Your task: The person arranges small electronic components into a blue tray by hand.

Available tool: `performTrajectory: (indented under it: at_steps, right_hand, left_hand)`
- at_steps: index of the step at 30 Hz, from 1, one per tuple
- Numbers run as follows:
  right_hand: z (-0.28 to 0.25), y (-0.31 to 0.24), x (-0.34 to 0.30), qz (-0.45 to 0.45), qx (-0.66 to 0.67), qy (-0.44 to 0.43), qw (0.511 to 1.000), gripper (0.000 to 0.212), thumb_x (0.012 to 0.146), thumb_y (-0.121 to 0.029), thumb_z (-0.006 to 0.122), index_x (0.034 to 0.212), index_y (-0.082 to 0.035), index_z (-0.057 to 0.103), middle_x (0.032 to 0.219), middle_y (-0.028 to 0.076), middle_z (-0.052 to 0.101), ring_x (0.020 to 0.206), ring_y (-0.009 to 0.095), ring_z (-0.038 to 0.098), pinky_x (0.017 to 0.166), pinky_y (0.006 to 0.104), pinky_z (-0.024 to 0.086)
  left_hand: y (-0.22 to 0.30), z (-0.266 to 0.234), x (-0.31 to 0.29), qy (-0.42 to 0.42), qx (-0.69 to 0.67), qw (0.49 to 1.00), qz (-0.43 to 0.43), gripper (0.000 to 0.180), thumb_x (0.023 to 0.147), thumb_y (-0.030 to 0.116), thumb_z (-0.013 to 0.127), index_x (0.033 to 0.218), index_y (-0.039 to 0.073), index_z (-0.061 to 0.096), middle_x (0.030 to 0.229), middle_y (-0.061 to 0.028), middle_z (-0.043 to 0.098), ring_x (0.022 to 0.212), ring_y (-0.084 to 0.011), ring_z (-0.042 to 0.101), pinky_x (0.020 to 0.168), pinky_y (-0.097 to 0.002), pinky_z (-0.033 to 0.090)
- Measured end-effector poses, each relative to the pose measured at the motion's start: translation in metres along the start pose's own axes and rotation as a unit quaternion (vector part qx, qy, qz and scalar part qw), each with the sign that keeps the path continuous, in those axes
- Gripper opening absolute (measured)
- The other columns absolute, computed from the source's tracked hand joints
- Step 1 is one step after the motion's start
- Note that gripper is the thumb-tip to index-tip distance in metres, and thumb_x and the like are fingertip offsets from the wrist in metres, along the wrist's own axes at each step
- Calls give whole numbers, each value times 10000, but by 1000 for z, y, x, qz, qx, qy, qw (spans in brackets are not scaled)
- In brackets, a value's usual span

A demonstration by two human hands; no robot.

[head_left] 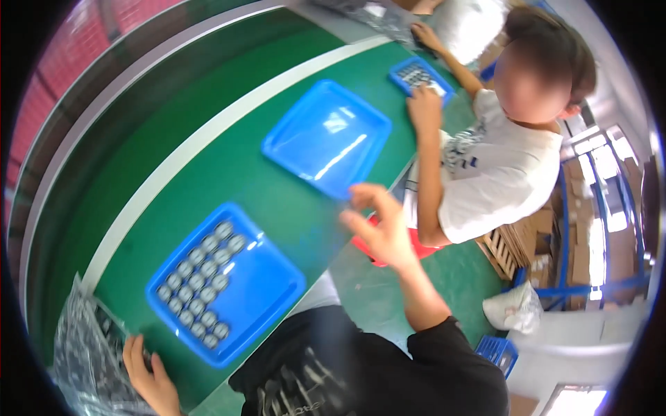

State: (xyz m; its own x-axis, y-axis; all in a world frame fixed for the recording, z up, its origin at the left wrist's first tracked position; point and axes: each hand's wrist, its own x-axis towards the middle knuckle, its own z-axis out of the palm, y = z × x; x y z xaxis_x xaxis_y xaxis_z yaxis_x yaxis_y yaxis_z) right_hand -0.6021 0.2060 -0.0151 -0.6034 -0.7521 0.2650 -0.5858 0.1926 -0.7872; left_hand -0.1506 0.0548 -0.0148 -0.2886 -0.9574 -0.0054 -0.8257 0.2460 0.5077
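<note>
Close to me on the green table (229, 180) lies a blue tray (267, 291) with rows of small round silver parts with dark rims (198, 281) along its left side. Beside it, my left hand (150, 378) is bent at the edge of a clear plastic bag (90, 353) of dark parts. Something small and dark shows between thumb and fingers. My right hand (381, 225) is at the near corner of a second blue tray (329, 139), which holds nothing. Its thumb and forefinger are apart; whether they touch the tray I cannot tell.
A co-worker in a white shirt (499, 180) sits at the right, one hand over a smaller blue tray (422, 80) of parts. A white strip (208, 132) runs along the table. Beyond the co-worker stand a red stool (420, 246), a sack (513, 308) and a blue crate (497, 355).
</note>
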Motion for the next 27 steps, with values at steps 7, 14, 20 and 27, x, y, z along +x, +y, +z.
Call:
performTrajectory:
  at_steps: [7, 14, 20, 27]
  right_hand:
    - [38, 24, -25, -95, 19, -60, 994, 254, 832, -146, 835, 975, -50, 649, 1031, 84, 654, 890, 220, 626, 776, 342, 512]
    - [53, 25, -22, -160, -76, -95, 980, 257, 823, -191, 840, 952, -96, 640, 1079, 54, 586, 1015, 274, 539, 889, 413, 446]
    - [38, 15, -20, -175, 0, -79, 981, 297, 854, -168, 809, 1105, -81, 678, 1109, 75, 605, 1062, 283, 570, 904, 388, 488]
    - [41, -32, 12, -133, 63, -115, 982, 325, 879, -77, 770, 1191, -60, 679, 1041, 105, 670, 858, 226, 677, 759, 337, 552]
  left_hand:
    - [15, 13, 1, 1, 85, 990, 113, 374, 805, 9, 594, 1156, 12, 721, 1278, -232, 650, 1186, -418, 606, 1024, -467, 475]
    - [9, 64, 26, 101, -135, 980, 105, 359, 931, -38, 539, 1280, -15, 623, 1425, -173, 542, 1176, -276, 608, 907, -367, 505]
    - [18, 47, 10, 138, 34, 980, 137, 299, 930, 174, 689, 1163, -10, 724, 1325, -239, 631, 1100, -389, 649, 932, -447, 525]
    - [5, 51, -6, 76, 9, 996, -50, 355, 947, 26, 668, 1299, 2, 632, 1097, -107, 623, 873, -195, 589, 764, -315, 495]
